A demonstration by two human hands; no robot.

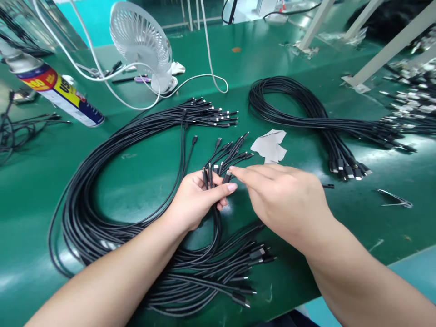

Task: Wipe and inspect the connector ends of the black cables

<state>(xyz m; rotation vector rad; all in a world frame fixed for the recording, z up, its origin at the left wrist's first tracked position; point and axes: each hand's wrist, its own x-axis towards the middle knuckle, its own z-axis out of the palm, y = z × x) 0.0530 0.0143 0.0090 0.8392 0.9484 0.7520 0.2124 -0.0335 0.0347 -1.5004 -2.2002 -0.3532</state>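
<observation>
My left hand [195, 197] is closed round a small bunch of black cables [217, 225], with their plugs [210, 175] sticking up past my fingers. One plug lies by the left thumb, where the right fingertips meet it. My right hand [289, 195] is closed, fingers together and index fingertip at that plug; its thumb and anything it pinches are hidden. A large coil of black cables [81, 204] curves round my left arm. Its plug ends [218, 116] lie beyond my hands, and more cable ends [257, 256] lie nearer me.
A second cable bundle [289, 86] lies at the back right, near a crumpled white scrap [270, 144]. Metal tweezers [395, 198] rest on the green table [364, 227]. A white fan [139, 41] and a spray can [57, 88] stand at the back left. White posts [388, 50] rise at right.
</observation>
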